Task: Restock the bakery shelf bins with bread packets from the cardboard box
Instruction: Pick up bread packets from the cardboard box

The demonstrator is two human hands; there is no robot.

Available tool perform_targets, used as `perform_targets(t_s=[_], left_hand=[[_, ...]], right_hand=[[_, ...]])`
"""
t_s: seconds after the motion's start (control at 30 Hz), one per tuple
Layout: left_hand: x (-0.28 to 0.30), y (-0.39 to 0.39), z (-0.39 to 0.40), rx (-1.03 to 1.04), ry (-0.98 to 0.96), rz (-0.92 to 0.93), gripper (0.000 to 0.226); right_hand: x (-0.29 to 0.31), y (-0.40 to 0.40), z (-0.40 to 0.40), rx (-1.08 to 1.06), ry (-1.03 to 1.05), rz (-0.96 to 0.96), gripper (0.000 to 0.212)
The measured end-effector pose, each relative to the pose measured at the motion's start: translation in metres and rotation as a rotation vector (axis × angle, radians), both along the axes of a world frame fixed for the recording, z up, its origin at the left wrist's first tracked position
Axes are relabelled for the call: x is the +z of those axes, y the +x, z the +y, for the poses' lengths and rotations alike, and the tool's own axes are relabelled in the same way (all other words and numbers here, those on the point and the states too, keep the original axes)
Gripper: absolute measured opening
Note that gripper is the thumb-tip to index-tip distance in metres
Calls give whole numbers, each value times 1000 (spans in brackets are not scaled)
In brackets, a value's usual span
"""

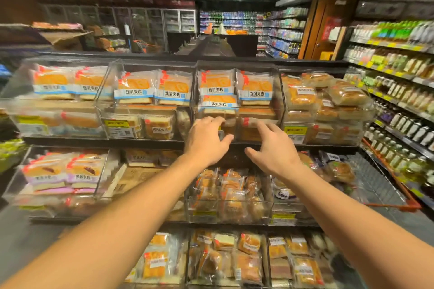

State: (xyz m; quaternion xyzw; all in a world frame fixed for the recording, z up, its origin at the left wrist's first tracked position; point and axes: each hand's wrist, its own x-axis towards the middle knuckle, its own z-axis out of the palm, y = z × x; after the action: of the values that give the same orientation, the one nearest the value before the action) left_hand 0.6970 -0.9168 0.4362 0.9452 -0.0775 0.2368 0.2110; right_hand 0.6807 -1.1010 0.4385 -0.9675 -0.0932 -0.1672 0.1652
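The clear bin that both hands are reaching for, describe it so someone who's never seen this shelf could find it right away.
On the top tier of the bakery shelf, count the clear bins from the left: it is the third bin. The left hand and right hand are at its front. Unlike the bun-filled bin to its right, it holds orange sliced-bread packets with blue-and-white labels.

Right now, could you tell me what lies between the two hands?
In the head view, only the clear bin front shows between left hand and right hand.

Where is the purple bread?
In the head view, the purple bread packets sit in the far-left clear bin on the middle shelf, below and left of both hands, beside a cardboard box.
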Motion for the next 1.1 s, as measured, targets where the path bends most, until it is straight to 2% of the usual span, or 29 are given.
perform_targets(t_s=[0.1,0.23,0.43,0.53,0.63,0.73,0.9,0.97,1.1], left_hand=[[-23,-24,6,10,-21,64,51],[-93,-84,42,100,-114,216,46],[-210,-232,147,389,-265,550,43],[-264,-316,217,569,-401,675,45],[-280,-402,288,731,-459,753,38],[-289,-486,369,927,-499,783,38],[-295,-601,501,1115,-765,705,52],[-285,-632,544,1171,-713,711,52],[-275,-661,624,1206,-466,772,49]], right_hand=[[-21,-16,11,31,2,58,70],[-83,-41,52,147,-33,265,65],[-188,-124,176,398,-182,561,64],[-233,-186,256,548,-269,660,59],[-266,-252,346,711,-324,721,47],[-282,-320,440,847,-393,764,57],[-279,-422,591,1049,-424,809,54],[-275,-449,642,1111,-415,819,54],[-272,-478,729,1185,-375,785,51]])
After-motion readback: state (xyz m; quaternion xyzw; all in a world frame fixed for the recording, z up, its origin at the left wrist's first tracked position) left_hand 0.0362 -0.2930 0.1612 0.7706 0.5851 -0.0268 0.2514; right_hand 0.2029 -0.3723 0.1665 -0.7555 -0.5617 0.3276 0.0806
